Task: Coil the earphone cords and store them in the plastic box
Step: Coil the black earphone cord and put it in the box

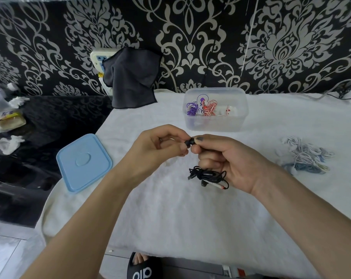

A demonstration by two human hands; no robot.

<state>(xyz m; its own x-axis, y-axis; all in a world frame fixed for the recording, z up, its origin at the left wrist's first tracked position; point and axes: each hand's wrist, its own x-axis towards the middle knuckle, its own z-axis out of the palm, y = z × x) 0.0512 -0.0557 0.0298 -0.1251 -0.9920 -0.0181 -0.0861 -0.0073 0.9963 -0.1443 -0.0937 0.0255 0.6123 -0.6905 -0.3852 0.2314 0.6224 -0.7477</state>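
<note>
Black cord is what we have in hand now: our right hand [229, 160] holds the black earphones [207, 176], with a loose bundle of cord hanging below its curled fingers, while our left hand [160, 146] pinches the black earbud [189, 141] at the top, fingertip to fingertip with the right; both hands are closed on the same set, raised just above the white towel [170, 214] that covers the desk.

Behind the hands stands the plastic box [215, 122], open, and in it we can already see a purple coil [191, 109] and a red-and-white coil [209, 108], with something white beside them that we cannot make out; its blue lid [83, 163] lies off to the left on the towel's edge.

To the right, well apart from the box, a tangle of white and bluish earphones [307, 158] lies untouched.

We judge the task somewhat past the middle: at least two sets stored; the black one bundled but not yet in the box; the pale tangle waiting to be sorted and coiled; the lid off.
</note>
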